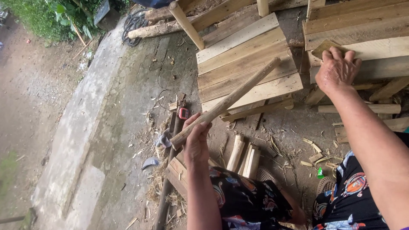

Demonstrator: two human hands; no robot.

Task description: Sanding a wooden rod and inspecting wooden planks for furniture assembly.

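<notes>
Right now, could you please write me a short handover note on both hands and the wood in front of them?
Left hand: closed around a long wooden stick, held slanting up over a panel of nailed planks.
Right hand: pressing a small flat piece of wood against the plank stack on the right; fingers lie over it, so the grip is unclear.
Done: nothing visibly finished.
Left: stick and small piece both in hand. Short cut lengths and chips lie on the ground by the knees.
</notes>
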